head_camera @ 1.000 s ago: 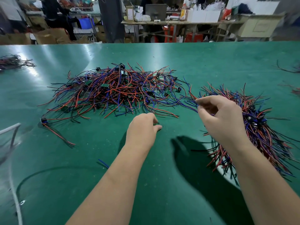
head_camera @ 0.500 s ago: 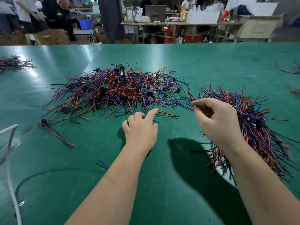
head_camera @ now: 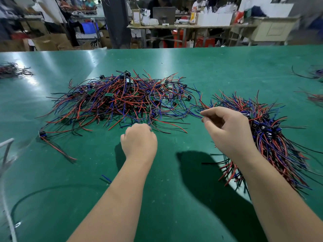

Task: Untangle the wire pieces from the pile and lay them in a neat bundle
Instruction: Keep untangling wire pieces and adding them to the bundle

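The pile (head_camera: 122,102) of wire pieces lay in the middle of the green desk (head_camera: 227,70). It was a messy heap of red, blue and black wires, all crossed over each other. Small black plugs (head_camera: 127,73) and little green boards (head_camera: 109,94) were mixed in with it.

To the right of the pile, just beside it, lay the bundle (head_camera: 272,137). Its wires mostly ran the same way, with their plugs close together in the middle.

The left hand (head_camera: 139,140) was at the near edge of the pile. Its fingers were curled under and hidden, so I cannot tell if its grip held a wire.

The right hand (head_camera: 229,130) was up above the desk, between the pile and the bundle. Its grip was narrow. The finger and thumb pinched some thin blue wires (head_camera: 194,113) that reached over from the pile.

One loose wire piece (head_camera: 52,142) with a black plug lay by itself to the left of the pile. A short blue bit (head_camera: 105,179) lay near the left arm. A small wire heap (head_camera: 12,70) sat at the far left edge of the desk, and more wires (head_camera: 316,98) lay at the far right edge.

Behind the desk stood a long table (head_camera: 183,26) with white boxes (head_camera: 215,18) and a grey screen (head_camera: 164,14) on it. A person (head_camera: 160,2) sat behind the screen. Brown boxes (head_camera: 47,42) were stacked on the left.
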`<control>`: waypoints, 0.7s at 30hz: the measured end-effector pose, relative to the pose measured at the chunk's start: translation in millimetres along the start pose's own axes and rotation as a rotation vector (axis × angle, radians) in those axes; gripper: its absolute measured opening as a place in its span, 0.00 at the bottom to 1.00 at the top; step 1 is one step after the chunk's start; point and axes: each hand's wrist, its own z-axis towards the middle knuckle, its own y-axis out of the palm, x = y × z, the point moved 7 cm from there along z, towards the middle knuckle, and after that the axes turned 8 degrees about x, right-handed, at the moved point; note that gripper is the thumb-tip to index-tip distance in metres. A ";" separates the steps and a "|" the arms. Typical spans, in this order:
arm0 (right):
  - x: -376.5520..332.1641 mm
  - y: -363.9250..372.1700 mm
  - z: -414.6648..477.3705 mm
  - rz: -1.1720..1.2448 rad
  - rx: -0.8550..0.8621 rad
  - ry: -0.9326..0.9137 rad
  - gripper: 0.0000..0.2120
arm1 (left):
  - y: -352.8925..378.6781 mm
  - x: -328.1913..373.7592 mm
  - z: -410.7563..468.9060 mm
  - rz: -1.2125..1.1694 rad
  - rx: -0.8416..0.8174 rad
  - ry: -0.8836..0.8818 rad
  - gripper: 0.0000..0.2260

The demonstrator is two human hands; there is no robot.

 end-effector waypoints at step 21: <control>1.5 39.3 -19.0 0.871 -0.392 0.681 0.18 | -25.7 80.7 -60.2 -1.333 -0.821 0.184 0.14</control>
